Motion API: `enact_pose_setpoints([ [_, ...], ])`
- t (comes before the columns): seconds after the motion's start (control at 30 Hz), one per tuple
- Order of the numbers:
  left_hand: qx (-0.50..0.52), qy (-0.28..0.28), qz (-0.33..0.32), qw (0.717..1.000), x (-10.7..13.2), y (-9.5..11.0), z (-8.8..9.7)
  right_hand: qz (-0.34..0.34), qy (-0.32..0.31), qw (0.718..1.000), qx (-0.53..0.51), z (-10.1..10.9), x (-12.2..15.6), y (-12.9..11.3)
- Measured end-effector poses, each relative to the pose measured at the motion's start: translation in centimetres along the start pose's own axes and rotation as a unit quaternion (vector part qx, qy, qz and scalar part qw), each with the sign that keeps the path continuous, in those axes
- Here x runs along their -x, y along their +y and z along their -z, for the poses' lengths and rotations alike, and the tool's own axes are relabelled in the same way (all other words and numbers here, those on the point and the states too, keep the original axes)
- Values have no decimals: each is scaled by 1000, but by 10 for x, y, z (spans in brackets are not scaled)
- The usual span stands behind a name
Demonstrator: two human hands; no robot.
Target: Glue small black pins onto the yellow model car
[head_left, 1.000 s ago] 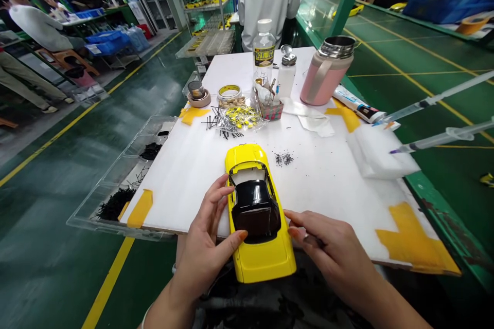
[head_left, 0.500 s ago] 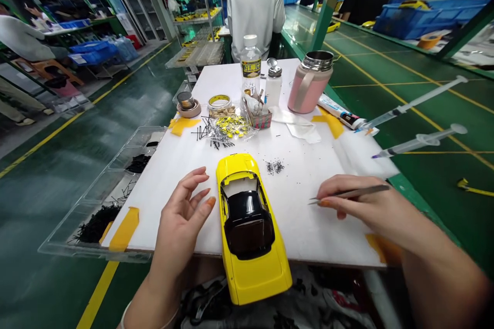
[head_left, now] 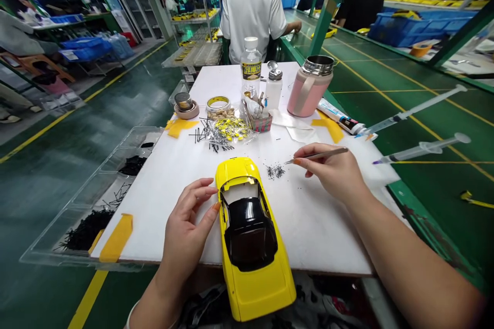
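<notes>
Right-hand fingers pinch tweezers, tips near the yellow model car, its long axis pointing away. Left hand lies nearer, fingers half open, holding nothing.

A green factory floor with yellow lines runs past metal shelving racks.

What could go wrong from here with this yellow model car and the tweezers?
The yellow model car sticks out past the edge of the white board, so a knock might tip it off. The tweezers in the right hand point close to the small black bits, which could scatter if brushed. Their tip could also scratch the car's paint.
</notes>
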State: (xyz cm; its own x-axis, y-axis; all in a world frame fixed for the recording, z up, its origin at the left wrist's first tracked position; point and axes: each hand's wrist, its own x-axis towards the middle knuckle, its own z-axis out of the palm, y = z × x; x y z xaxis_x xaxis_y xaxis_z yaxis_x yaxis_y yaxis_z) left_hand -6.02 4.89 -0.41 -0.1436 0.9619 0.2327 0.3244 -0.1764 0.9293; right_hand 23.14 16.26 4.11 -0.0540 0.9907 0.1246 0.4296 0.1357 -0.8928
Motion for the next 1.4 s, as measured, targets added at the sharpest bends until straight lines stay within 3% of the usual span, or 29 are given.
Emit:
enact_pose_setpoints([
  [0.77, -16, -14, -5, 1000, 0, 0, 1, 21, 5, 999, 27, -10, 2, 20],
  [1.1, -16, -18, -3, 1000, -1, 0, 1, 20, 2, 1000, 15, -8, 5, 14],
  [1.23, -3, -14, 2, 1000, -2, 0, 1, 55, -43, 998, -9, -1, 18, -5],
  [1.4, -4, -16, 7, 1000, -1, 0, 0, 68, -173, 981, -50, 0, 37, -27],
])
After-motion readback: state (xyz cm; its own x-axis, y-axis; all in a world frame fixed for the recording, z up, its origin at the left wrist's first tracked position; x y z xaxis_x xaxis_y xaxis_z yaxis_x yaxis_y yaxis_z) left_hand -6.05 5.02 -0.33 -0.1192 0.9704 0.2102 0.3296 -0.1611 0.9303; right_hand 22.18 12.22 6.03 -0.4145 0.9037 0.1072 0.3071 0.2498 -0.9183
